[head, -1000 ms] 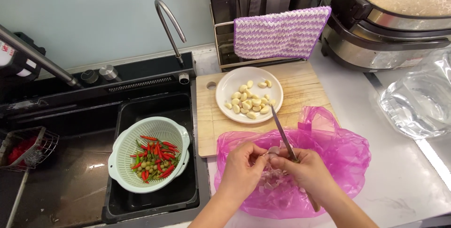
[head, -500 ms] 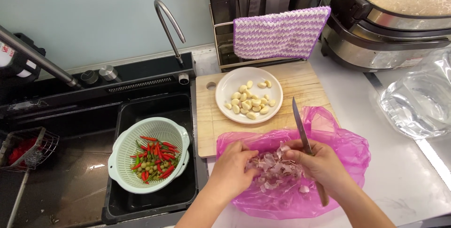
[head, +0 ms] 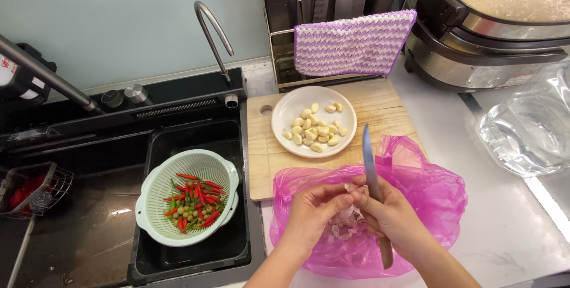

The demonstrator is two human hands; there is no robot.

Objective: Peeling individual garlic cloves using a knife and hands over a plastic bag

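Two hands low in centre frame, meeting over pink bag (head: 415, 205). Left hand (head: 314, 214) pinching a garlic clove (head: 346, 201) at fingertips; right hand (head: 395, 217) clenched round knife (head: 369, 163), blade pointing up. Peelings heaped in bag beneath. Plate (head: 291, 107) of peeled cloves on board (head: 386, 110) just above. Colander (head: 157, 190) of chillies down in sink (head: 178, 139), lower left.

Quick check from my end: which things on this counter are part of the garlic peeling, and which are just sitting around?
In use: left hand, right hand, knife, pink bag with peelings, white plate of peeled cloves, cutting board.

Lying about: colander of chillies in the sink, striped cloth, cooker, clear bag, tap.
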